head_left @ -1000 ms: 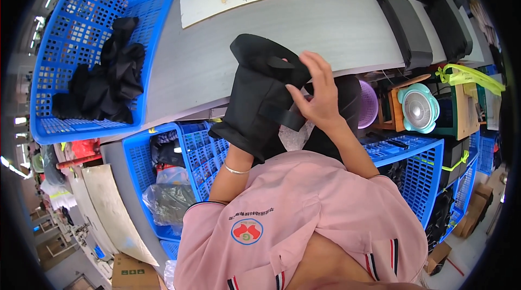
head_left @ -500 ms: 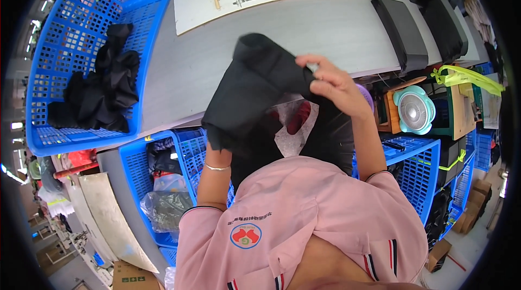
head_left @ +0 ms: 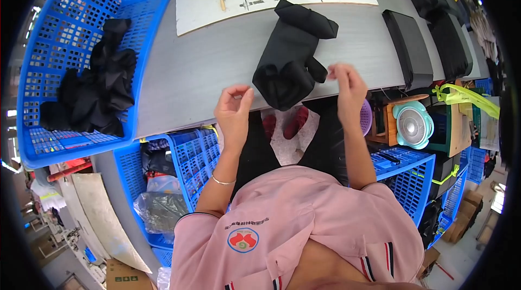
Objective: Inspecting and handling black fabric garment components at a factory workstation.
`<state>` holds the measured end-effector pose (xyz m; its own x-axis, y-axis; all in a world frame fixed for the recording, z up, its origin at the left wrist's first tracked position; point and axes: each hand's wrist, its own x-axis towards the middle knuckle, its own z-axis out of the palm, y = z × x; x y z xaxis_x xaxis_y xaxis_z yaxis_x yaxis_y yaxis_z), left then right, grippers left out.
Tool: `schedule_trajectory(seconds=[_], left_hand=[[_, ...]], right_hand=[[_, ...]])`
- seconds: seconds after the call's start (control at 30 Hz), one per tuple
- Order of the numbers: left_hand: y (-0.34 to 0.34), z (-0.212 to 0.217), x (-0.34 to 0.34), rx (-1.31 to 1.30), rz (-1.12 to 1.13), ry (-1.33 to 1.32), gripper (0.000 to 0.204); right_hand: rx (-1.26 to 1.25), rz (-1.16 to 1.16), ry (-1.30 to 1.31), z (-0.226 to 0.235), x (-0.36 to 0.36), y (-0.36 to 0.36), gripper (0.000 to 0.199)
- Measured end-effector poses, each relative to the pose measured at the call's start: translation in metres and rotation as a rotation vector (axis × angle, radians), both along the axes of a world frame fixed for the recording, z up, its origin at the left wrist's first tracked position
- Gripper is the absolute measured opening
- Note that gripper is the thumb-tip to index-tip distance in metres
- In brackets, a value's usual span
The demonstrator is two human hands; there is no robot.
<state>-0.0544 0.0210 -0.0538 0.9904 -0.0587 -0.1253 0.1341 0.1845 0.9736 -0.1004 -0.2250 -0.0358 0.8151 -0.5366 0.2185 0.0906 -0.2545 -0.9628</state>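
Note:
A black fabric piece (head_left: 290, 48), sewn into a hollow, bag-like shape, lies on the grey table (head_left: 211, 56). Its opening faces me at the table's front edge, and its far end is folded over. My left hand (head_left: 233, 113) hovers just left of the opening, fingers loosely curved, the thumb apart from them, nothing held. To the right of the piece is my right hand (head_left: 350, 92), its slightly blurred fingertips close to a flap of the fabric. It appears to hold nothing, though whether it touches the flap is hard to see.
A blue basket (head_left: 142, 64) with crumpled black fabric stands at the left. Behind lies a white marked board (head_left: 201, 16). Stacked flat black pieces (head_left: 407, 48) lie on the right. Below the table are blue crates (head_left: 198, 159), a purple basket (head_left: 366, 118) and a turquoise-rimmed fan (head_left: 413, 124).
The black fabric piece was held up in both hands, covering the left one. Now it rests on the table farther forward, and both hands have come off it and drawn apart.

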Motion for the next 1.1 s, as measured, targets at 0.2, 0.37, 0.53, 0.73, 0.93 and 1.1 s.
schedule_trajectory(seconds=[0.2, 0.37, 0.53, 0.73, 0.93, 1.1], left_hand=[[-0.034, 0.007, 0.036, 0.467, -0.107, -0.575, 0.028], [-0.057, 0.004, 0.048, 0.517, -0.059, -0.628, 0.022], [-0.065, -0.004, 0.05, 0.495, -0.021, -0.602, 0.02], [-0.077, -0.008, 0.042, 0.564, -0.058, -0.674, 0.017], [-0.069, -0.009, 0.041, 0.525, -0.05, -0.581, 0.015], [-0.051, 0.017, 0.042, 0.518, -0.009, -0.59, 0.02]], right_hand=[[0.603, 0.336, 0.078, -0.028, -0.013, 0.035, 0.028], [0.953, 0.579, 0.062, -0.03, 0.008, 0.01, 0.034], [0.897, 0.721, 0.12, -0.027, 0.023, -0.008, 0.029], [0.893, 0.683, 0.196, -0.017, 0.034, -0.004, 0.016], [0.511, 0.668, 0.231, 0.003, 0.023, -0.005, 0.015], [-0.38, 0.319, 0.087, -0.002, 0.017, -0.016, 0.014]])
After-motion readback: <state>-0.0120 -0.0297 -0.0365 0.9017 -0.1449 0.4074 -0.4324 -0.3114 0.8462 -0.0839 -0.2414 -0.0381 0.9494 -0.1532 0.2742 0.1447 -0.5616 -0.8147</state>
